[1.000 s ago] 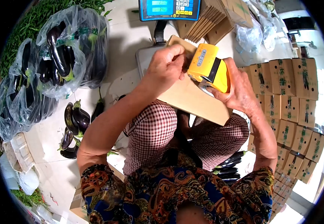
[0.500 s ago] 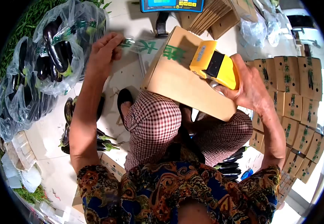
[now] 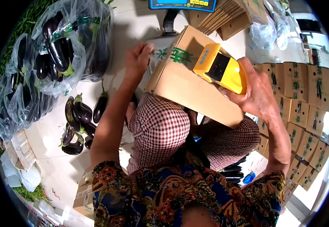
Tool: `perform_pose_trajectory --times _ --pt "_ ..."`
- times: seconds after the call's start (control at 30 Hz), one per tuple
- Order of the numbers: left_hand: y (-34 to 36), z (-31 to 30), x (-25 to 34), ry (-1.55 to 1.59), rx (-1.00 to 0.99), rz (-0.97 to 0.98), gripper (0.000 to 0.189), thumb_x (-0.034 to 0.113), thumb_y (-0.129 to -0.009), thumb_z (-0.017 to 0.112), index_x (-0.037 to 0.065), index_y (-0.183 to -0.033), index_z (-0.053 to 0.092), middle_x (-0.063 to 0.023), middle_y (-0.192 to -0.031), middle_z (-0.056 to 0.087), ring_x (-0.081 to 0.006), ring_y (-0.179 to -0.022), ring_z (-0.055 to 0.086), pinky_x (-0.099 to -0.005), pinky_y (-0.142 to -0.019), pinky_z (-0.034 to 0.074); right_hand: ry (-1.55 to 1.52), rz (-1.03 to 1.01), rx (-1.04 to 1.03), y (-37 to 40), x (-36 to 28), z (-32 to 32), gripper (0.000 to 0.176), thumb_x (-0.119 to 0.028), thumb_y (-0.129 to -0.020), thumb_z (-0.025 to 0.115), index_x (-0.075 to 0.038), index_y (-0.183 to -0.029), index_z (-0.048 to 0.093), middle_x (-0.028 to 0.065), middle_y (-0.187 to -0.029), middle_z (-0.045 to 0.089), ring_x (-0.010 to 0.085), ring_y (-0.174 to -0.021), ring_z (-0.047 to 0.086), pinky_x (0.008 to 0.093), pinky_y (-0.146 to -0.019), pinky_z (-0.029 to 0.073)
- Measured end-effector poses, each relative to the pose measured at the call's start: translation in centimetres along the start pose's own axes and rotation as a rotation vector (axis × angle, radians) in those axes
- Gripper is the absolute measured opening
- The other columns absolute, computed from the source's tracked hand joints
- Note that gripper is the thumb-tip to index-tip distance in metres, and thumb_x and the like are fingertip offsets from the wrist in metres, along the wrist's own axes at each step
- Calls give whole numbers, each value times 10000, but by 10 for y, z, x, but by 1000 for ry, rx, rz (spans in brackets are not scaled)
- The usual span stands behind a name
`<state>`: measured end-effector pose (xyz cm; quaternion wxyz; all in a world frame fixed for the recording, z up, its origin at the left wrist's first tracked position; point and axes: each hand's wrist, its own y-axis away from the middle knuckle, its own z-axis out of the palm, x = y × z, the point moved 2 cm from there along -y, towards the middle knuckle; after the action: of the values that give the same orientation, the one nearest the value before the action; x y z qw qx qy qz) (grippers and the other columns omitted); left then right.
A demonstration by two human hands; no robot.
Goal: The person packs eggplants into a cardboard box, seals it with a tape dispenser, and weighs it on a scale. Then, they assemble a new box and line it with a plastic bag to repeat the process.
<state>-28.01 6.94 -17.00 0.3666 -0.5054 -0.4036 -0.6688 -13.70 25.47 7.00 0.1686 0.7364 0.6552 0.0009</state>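
Observation:
A brown cardboard box (image 3: 193, 87) rests tilted across my knees. My right hand (image 3: 258, 90) is closed around a yellow tape dispenser (image 3: 232, 77), which lies against the box's upper face. From the dispenser a strip of clear packing tape (image 3: 180, 56) with green characters runs over the box and past its left edge. The tape's free end is pinched in my closed left hand (image 3: 137, 60), just left of the box. My right fingertips are partly hidden behind the dispenser.
Clear bags of eggplants (image 3: 60, 53) stand at left, with loose eggplants (image 3: 82, 113) on the floor. A blue scale display (image 3: 183, 3) is at the top, beside flattened cardboard (image 3: 225, 17). Stacked cartons (image 3: 297, 102) line the right side.
My left hand has moved right, closer to the box, and the tape stretch beyond the edge is shorter. The dispenser and right hand have barely shifted.

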Motion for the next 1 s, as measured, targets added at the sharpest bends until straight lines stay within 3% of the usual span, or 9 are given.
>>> perform_pose_trajectory --times 0.13,0.17,0.27,0.43,0.57,0.67,0.77,0.87,1.0 --pt "-4 18 -5 -161 8 456 265 210 -901 588 -15 -764 563 -65 -588 480 -111 -580 475 -292 -535 378 12 11 -20 -2 0 1 510 -191 -703 756 -16 -1078 459 242 -793 665 357 -711 686 416 -669 573" --pt "3 16 -13 -174 -69 18 263 198 -905 567 -23 -766 540 -123 -629 475 -152 -622 484 -314 -571 392 -42 37 -30 -3 0 1 518 -194 -695 760 -18 -1081 464 242 -798 663 366 -712 683 416 -681 566" --pt "-8 17 -19 -213 27 192 291 208 -908 565 -29 -744 526 -104 -620 440 -137 -620 447 -306 -570 382 -28 54 -28 -3 -4 -1 513 -193 -689 764 -13 -1070 472 238 -796 660 375 -714 680 421 -696 560" --pt "-7 -17 14 -4 86 58 241 256 -925 593 53 -798 624 54 -647 470 -34 -562 359 -217 -501 293 -111 44 15 2 2 5 537 -191 -683 762 -1 -1098 479 228 -834 654 381 -762 675 421 -708 546" --pt "-16 -25 32 18 97 95 250 200 -913 602 6 -758 619 53 -610 456 -42 -564 385 -224 -500 317 -120 64 -4 0 2 4 535 -181 -680 759 -11 -1101 478 219 -831 652 387 -784 668 425 -697 529" --pt "-11 -3 -32 -154 3 204 282 213 -923 571 -2 -741 588 -12 -599 508 -102 -554 442 -272 -519 364 -119 70 -5 -2 1 2 521 -183 -680 758 -16 -1088 481 211 -818 651 388 -776 665 431 -690 523" --pt "1 20 -12 -299 -57 225 316 251 -933 532 -5 -749 558 -126 -624 546 -220 -557 508 -338 -556 407 -129 66 -7 -4 -1 6 502 -187 -682 758 -17 -1067 484 213 -800 646 387 -761 664 433 -691 526" --pt "1 12 -14 -482 -269 134 276 256 -942 517 -9 -887 572 -144 -713 549 -226 -598 525 -334 -584 431 -91 82 -17 -2 -2 5 483 -189 -685 756 -16 -1044 483 218 -788 642 386 -744 666 433 -694 530" --pt "-1 11 -24 -637 -308 298 248 263 -941 491 29 -910 567 -233 -766 598 -396 -692 592 -453 -627 463 -48 58 -13 -7 -6 5 457 -201 -705 747 -9 -1026 485 225 -780 644 383 -717 669 427 -691 540"
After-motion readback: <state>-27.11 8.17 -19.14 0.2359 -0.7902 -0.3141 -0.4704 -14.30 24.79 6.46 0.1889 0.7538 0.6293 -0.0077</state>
